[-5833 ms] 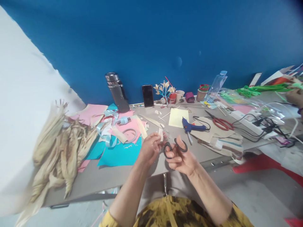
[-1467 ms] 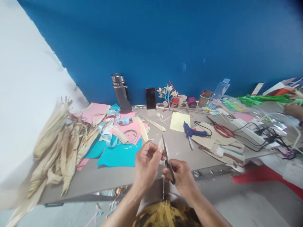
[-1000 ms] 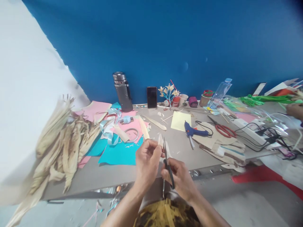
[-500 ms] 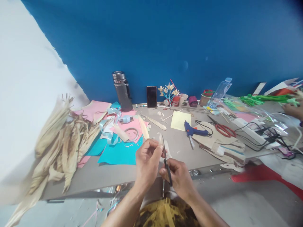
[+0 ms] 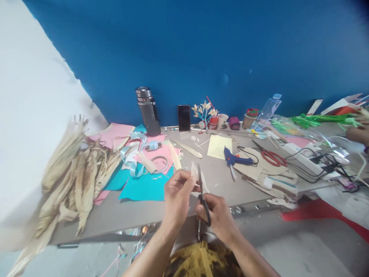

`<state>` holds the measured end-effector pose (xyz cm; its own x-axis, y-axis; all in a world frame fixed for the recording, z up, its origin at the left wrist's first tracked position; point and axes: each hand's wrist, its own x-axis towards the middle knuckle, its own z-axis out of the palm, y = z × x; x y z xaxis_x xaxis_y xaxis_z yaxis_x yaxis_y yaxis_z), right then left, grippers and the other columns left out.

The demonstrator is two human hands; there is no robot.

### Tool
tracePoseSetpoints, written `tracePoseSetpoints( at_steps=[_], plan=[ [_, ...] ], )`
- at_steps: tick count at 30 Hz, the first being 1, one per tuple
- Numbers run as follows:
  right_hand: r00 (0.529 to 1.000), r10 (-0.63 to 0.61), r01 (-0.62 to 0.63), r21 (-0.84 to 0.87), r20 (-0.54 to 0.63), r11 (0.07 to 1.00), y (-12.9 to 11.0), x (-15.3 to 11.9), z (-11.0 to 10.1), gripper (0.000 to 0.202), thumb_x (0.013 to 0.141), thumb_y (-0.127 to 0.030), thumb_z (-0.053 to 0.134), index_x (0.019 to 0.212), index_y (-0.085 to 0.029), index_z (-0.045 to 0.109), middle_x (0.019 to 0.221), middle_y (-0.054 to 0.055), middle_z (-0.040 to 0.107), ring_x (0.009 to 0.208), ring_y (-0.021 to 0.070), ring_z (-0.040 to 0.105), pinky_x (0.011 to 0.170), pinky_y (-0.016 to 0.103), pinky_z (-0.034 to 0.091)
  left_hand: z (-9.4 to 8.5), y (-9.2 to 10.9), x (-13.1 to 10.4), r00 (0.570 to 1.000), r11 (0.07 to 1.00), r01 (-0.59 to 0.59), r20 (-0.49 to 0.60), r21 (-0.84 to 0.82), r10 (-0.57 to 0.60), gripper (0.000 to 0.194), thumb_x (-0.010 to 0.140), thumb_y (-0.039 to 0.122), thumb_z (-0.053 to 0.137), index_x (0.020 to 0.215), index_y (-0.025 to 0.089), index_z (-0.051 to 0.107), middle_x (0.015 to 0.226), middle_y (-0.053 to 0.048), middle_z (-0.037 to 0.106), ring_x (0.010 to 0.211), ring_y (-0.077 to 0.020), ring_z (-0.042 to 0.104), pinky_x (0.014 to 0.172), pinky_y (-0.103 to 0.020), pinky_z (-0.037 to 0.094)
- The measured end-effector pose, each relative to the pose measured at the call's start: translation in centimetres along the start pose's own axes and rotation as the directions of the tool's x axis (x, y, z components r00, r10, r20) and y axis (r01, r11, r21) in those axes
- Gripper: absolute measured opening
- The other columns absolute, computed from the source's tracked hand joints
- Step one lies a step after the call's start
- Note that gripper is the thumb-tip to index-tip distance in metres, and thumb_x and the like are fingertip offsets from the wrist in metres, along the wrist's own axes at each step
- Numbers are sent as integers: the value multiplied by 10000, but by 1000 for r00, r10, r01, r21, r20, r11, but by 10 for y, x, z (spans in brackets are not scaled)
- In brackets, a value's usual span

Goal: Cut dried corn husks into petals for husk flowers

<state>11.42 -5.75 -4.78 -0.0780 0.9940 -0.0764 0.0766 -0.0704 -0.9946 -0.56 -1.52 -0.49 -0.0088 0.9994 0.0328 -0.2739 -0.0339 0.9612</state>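
My left hand (image 5: 179, 192) pinches a small pale piece of corn husk (image 5: 194, 173) between thumb and fingers, above the table's front part. My right hand (image 5: 216, 211) grips dark-handled scissors (image 5: 205, 209), whose blades point up and away from me, right beside the husk piece. Whether the blades touch the husk I cannot tell. Behind them another pale strip (image 5: 204, 181) shows, partly hidden by the scissors. Blue paper (image 5: 144, 188) lies left of my left hand, and a longer husk strip (image 5: 188, 149) is farther back on the table.
Dried corn husks (image 5: 69, 181) heap at the left. A thermos (image 5: 147, 111), a phone (image 5: 183, 118) and husk flowers (image 5: 204, 109) stand along the wall. To the right are a glue gun (image 5: 238, 157), red-handled scissors (image 5: 272, 157), a glove (image 5: 273, 182) and a power strip (image 5: 302, 159). Another person's hand (image 5: 357, 134) is far right.
The scissors have tilted slightly and their blades now sit a little right of the husk piece's edge. My left hand has shifted slightly left. Surrounding objects stay put.
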Motion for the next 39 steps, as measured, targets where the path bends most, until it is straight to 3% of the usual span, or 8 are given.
tracePoseSetpoints(
  at_steps=[5,12,20,27,32,35,39],
  plan=[
    [999,-46,46,-56,7,997,-7,-3,2,502,708,-635,706,683,-157,554,603,-30,421,577,109,327,504,221,273,2,0,0,999,1000,-1,-36,-25,0,207,773,270,699,654,172,562,706,1,576,672,-160,627,600,-284,539],
    [998,11,-17,-103,-55,994,-10,-1,6,543,660,-665,707,585,-182,473,565,-32,377,559,108,304,480,225,253,5,6,-4,1000,999,-8,-25,-47,7,225,775,286,705,651,166,561,706,-11,589,655,-158,623,594,-285,540],
    [995,35,-43,-82,-97,996,3,-2,6,537,660,-647,717,552,-178,480,519,-26,416,527,107,342,474,224,268,5,4,-4,1000,996,-1,-29,-84,-1,241,768,283,723,650,162,551,753,-7,561,686,-170,644,593,-294,555],
    [999,46,-46,3,-14,999,0,-1,4,525,676,-628,743,553,-160,540,505,4,537,497,118,441,485,227,319,3,3,-3,999,990,34,7,-139,-34,236,749,266,734,635,167,553,728,11,540,683,-163,637,603,-287,544],
    [996,-53,49,55,65,997,-1,-6,-3,547,764,-681,648,653,-147,607,592,30,605,572,141,499,525,240,350,-3,-1,-1,996,987,85,41,-139,-80,241,737,274,745,626,171,557,741,0,587,694,-151,614,652,-279,516],
    [993,-85,95,139,-77,986,-4,-3,-6,454,786,-607,678,792,-154,651,680,36,641,626,151,534,550,243,392,-5,-6,-1,996,990,85,42,-110,-80,212,738,282,752,643,170,599,756,-12,627,739,-147,608,741,-280,501],
    [940,-92,158,180,-329,971,-21,7,-8,314,728,-428,768,869,-177,644,729,25,667,601,141,553,545,243,442,-2,-9,-5,983,976,173,83,-130,-163,200,737,316,768,690,172,638,783,-29,678,771,-155,620,783,-287,476]
  ],
)
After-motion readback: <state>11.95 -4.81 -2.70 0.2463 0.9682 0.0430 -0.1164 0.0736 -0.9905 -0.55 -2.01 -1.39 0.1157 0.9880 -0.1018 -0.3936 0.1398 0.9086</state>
